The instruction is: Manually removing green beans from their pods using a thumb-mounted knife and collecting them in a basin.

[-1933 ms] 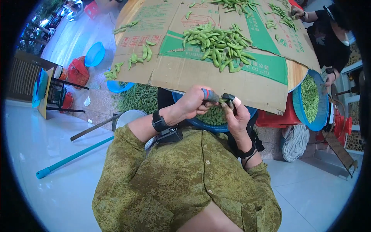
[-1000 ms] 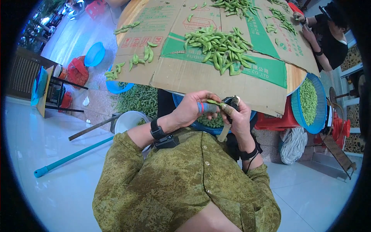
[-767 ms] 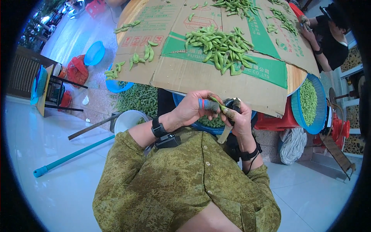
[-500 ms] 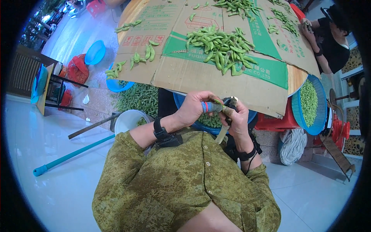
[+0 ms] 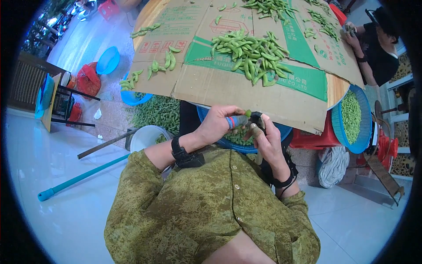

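Both my hands are close together over a blue basket point(image 5: 285, 132) of shelled green beans, at the near edge of the cardboard. My left hand point(image 5: 215, 124) is closed, pinching a green bean pod point(image 5: 248, 113) whose tip shows. A grey cover with a blue and red band wraps its thumb. My right hand point(image 5: 270, 143) faces it with curled fingers, a black cover on one fingertip by the pod. A pale strip hangs beneath the right palm; what it belongs to is hidden. Ahead on the cardboard point(image 5: 206, 90) lies a heap of green pods point(image 5: 252, 57).
A blue basket of beans point(image 5: 351, 116) stands at the right, near another person point(image 5: 378, 48) handling something. Many pods point(image 5: 158, 116) lie on the floor at left, beside a white bucket point(image 5: 147, 137). A teal pole point(image 5: 83, 177) lies on the tiles.
My hands have shifted slightly. The right fingers have opened a little from the left, and the pod's tip now shows between the two hands.
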{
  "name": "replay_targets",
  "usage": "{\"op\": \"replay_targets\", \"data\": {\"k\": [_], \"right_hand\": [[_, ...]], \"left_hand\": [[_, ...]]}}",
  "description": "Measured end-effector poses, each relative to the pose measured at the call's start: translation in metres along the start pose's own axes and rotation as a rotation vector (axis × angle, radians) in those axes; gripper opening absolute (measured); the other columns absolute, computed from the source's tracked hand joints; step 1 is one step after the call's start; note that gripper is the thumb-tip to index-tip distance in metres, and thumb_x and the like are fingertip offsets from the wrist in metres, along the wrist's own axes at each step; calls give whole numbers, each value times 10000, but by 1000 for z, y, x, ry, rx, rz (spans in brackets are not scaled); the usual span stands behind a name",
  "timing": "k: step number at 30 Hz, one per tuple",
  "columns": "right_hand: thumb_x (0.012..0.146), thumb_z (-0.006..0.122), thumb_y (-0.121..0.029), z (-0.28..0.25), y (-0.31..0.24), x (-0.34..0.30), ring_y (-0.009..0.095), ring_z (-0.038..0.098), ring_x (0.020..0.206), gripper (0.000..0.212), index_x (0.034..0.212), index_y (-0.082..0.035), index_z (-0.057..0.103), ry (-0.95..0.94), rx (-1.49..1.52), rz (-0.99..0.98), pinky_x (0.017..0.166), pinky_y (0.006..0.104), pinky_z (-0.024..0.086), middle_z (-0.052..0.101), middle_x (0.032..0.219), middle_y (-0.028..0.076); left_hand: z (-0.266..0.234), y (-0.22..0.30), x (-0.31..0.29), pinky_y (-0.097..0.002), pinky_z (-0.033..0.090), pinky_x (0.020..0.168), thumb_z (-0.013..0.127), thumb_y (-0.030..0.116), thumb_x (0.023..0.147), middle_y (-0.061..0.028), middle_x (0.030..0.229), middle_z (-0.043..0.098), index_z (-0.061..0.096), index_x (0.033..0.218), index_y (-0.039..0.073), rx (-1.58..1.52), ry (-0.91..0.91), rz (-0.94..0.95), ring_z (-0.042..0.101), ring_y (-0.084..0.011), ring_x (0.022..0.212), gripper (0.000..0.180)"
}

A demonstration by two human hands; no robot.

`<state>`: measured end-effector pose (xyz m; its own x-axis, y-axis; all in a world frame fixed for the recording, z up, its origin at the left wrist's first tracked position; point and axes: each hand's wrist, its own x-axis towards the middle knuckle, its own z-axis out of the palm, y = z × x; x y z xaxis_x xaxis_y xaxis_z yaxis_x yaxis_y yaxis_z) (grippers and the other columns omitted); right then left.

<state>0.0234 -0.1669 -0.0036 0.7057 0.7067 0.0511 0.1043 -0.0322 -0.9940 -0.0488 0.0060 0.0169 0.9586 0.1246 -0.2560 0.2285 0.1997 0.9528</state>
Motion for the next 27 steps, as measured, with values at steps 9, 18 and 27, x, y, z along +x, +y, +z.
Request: {"op": "replay_targets", "data": {"k": [9,18,27], "right_hand": [[950,453,-80,8,10,-6,70,456,500,343,1282,2,456,-26,588,259,393,201,345,537,725,28],[931,490,-45,13,17,-7,55,434,482,369,1298,-9,481,-4,549,205,393,191,329,512,710,1],[906,505,26,13,19,-6,33,391,463,401,1305,-15,496,64,528,153,395,188,303,497,702,-29]], "left_hand": [[0,-14,5,-175,354,480,610,127,873,23,708,584,664,923,36,-19,6,-52,481,-22,583,117],[2,-20,5,-176,375,526,606,105,870,16,732,594,655,920,43,-73,31,0,491,-24,619,93],[2,-11,11,-193,356,506,610,91,850,-1,723,590,643,929,27,-251,-44,-94,489,-44,596,107]]}}
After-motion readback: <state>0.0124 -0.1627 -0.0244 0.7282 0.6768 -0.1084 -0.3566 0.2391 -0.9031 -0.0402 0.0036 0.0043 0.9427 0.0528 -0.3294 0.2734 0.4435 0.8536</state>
